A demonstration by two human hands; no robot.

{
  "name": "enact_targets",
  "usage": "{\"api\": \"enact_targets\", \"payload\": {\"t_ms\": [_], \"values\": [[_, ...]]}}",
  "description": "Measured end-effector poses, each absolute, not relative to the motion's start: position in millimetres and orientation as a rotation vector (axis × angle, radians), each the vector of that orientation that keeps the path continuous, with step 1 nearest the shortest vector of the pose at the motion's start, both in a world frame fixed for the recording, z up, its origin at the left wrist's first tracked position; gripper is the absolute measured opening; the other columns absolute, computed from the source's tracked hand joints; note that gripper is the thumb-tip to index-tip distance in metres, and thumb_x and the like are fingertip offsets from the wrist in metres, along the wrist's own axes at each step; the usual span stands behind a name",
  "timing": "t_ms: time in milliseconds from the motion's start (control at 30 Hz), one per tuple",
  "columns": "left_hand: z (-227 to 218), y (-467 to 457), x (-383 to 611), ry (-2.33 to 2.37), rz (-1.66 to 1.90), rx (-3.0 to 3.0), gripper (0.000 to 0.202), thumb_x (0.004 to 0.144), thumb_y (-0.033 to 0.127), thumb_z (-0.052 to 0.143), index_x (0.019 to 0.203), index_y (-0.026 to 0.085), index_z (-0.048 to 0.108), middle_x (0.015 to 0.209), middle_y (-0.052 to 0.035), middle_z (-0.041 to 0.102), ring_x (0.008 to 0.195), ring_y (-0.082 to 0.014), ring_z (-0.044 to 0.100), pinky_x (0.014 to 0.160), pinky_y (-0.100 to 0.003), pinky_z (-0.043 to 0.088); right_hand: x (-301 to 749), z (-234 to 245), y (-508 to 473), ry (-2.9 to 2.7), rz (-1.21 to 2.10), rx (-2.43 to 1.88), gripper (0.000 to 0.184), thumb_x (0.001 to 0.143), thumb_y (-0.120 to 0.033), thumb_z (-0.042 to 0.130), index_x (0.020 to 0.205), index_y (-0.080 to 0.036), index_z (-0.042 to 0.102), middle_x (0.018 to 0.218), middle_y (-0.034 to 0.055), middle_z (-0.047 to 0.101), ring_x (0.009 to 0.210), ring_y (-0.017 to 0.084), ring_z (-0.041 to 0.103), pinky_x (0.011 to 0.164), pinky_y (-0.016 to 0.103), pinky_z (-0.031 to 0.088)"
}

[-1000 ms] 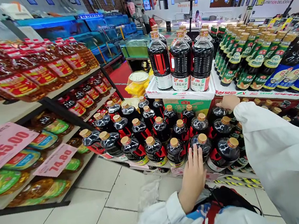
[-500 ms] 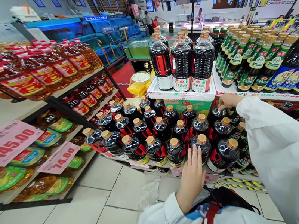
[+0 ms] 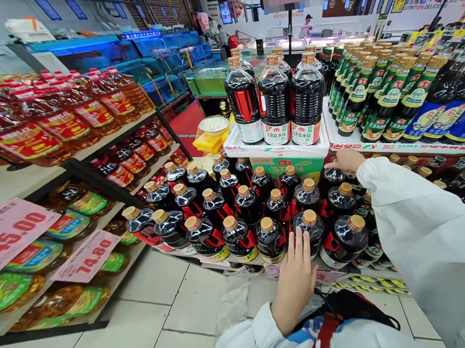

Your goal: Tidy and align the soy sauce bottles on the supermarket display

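Note:
Several dark soy sauce bottles (image 3: 245, 204) with orange caps and red handles stand in rows on the low shelf in front of me. My left hand (image 3: 296, 281) is open, its fingers stretched out together against the front bottle (image 3: 311, 229). Farther back on the right, my right hand (image 3: 345, 161) reaches under the upper ledge. Its fingers are closed around the top of a back-row soy sauce bottle (image 3: 330, 178), whose cap they hide. Beside that bottle, toward me, stand another soy sauce bottle (image 3: 342, 198) and a large front one (image 3: 345, 241).
Large soy sauce bottles (image 3: 276, 102) and green-labelled bottles (image 3: 387, 93) stand on the white upper ledge (image 3: 275, 148). At left are oil bottles (image 3: 27, 136) on a shelf with pink price signs (image 3: 7, 233). A black and red bag (image 3: 346, 309) hangs before me.
The view has shifted slightly, so the shelves sit a little farther left. My right hand stays at the back bottle's top, and my left hand remains by the front bottle.

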State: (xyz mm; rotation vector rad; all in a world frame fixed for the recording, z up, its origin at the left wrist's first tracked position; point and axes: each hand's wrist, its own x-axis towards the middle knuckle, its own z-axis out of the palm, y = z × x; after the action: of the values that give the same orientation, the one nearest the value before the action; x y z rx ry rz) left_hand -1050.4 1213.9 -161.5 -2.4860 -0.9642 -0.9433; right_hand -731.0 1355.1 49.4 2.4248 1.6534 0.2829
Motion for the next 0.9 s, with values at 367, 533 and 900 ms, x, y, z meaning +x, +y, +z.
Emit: {"api": "enact_targets", "payload": {"t_ms": [367, 533, 900], "values": [[-158.8, 1214.3, -1055.5, -0.927, -0.921, -2.486, 0.099, 0.079, 0.035, 0.077, 0.159, 0.004, 0.026, 0.167, -0.0176, 0.017, 0.149, -0.0324, 0.030, 0.098, -0.036, 0.054, -718.9, 56.7, 1362.4, 1.880, 0.346, 1.910, 0.052, 0.094, -0.060, 0.063, 0.098, -0.008, 0.069, 0.095, 0.0109, 0.067, 0.084, 0.021, 0.058, 0.070, 0.031, 0.035], [-159.7, 1214.7, -1055.9, -0.933, -0.903, -2.492, 0.096, 0.082, 0.036, 0.074, 0.159, 0.004, 0.027, 0.167, -0.0177, 0.014, 0.150, -0.0320, 0.030, 0.099, -0.035, 0.054, -726.8, 56.8, 1362.0, 1.915, 0.338, 1.851, 0.050, 0.095, -0.058, 0.063, 0.101, -0.008, 0.069, 0.100, 0.0115, 0.067, 0.086, 0.022, 0.059, 0.072, 0.031, 0.035], [-156.5, 1214.1, -1053.9, -0.931, -0.902, -2.497, 0.097, 0.081, 0.035, 0.075, 0.159, 0.004, 0.026, 0.166, -0.0190, 0.017, 0.148, -0.0329, 0.031, 0.099, -0.036, 0.054, -724.4, 46.0, 1347.7, 2.037, 0.442, 1.864, 0.052, 0.101, -0.059, 0.054, 0.111, -0.009, 0.067, 0.107, 0.0115, 0.067, 0.097, 0.024, 0.061, 0.081, 0.033, 0.036]]}}
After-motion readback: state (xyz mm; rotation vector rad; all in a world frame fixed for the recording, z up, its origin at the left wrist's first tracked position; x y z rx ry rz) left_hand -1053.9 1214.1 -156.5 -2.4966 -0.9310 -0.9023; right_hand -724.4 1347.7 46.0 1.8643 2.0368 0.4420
